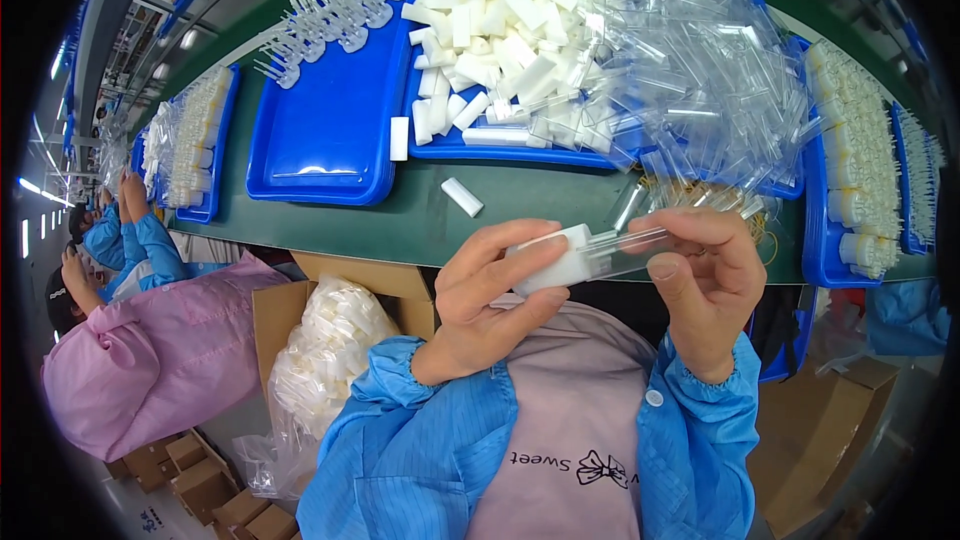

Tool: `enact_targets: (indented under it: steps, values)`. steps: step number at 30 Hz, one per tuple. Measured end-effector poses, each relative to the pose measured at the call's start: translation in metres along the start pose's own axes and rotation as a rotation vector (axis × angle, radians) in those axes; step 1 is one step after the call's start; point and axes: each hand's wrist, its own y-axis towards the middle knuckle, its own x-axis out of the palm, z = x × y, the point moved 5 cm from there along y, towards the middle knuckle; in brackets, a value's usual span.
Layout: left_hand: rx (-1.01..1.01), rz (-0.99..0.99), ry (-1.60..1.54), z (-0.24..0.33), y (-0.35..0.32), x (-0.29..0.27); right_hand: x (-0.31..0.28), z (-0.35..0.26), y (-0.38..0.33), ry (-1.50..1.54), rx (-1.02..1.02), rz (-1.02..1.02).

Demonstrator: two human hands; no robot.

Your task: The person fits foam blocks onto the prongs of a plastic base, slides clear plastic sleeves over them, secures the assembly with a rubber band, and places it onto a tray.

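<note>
In front of my body, my left hand [490,290] is closed round a white rectangular block [553,262], which may be foam. My right hand [705,285] pinches a clear, flat plastic sleeve [628,248] between thumb and fingers. The sleeve's left end meets the block's right end; how far one reaches into the other I cannot tell. Just beyond my hands, a loose white block [462,197] lies on the green tabletop [530,190]. Farther back is a heap of similar white blocks [500,30], beside a pile of clear plastic sleeves [700,80].
At the back left stands a blue tray [320,172] with clear stemmed parts [330,15]; a white block [399,138] rests at its edge. Another blue tray [815,240] holds bundled white pieces. Below the table, a cardboard box [275,325] contains bagged blocks. Co-workers sit at left.
</note>
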Motion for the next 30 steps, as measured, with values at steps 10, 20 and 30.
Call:
enact_targets:
  steps: [10, 20, 30]
  values:
    - [0.007, -0.017, -0.012, 0.004, 0.0, 0.001, 0.003, -0.007, -0.003, -0.154, -0.065, -0.021]
    - [-0.08, 0.058, 0.052, -0.009, -0.006, 0.001, -0.011, 0.005, 0.006, -0.204, 0.075, -0.055]
    - [-0.49, 0.108, -0.833, -0.034, -0.013, 0.008, -0.024, -0.001, 0.003, -0.305, -0.055, -0.01]
